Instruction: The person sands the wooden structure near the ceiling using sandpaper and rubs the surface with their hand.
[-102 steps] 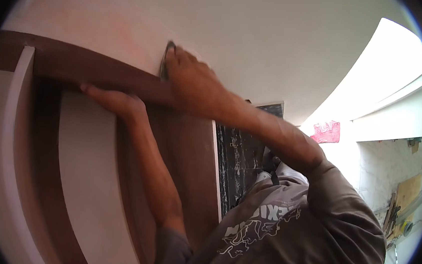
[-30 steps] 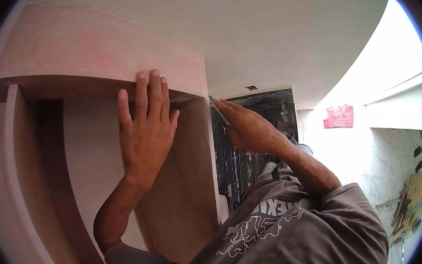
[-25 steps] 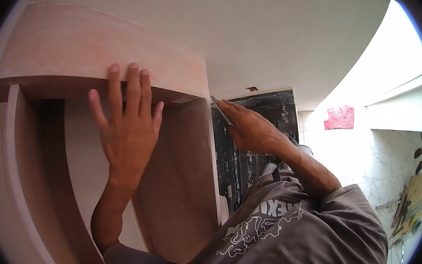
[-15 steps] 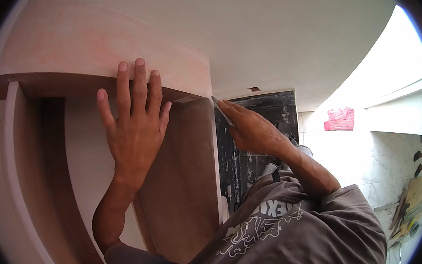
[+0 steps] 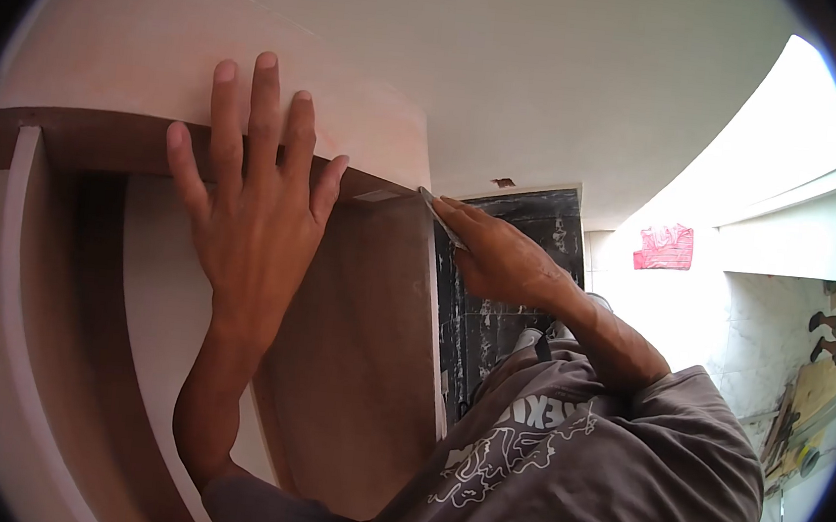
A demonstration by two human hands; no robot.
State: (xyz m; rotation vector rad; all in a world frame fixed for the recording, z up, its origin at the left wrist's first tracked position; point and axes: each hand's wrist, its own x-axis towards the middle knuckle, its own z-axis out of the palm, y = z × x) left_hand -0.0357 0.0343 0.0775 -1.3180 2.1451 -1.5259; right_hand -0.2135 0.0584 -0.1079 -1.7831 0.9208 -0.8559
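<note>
One thin grey sheet (image 5: 440,216), gripped in right hand (image 5: 503,256), sits at the front corner of pinkish panel (image 5: 365,122) on brown cabinet (image 5: 361,346). Left hand (image 5: 258,217) spread, fingers straight and released, over panel's edge; contact unclear.

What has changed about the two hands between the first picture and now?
The left hand, earlier pointing left below the panel, now points upward in the picture, fingers spread across the panel's lower edge. The right hand has moved rightward to the panel's corner. It still holds the flat pad.
</note>
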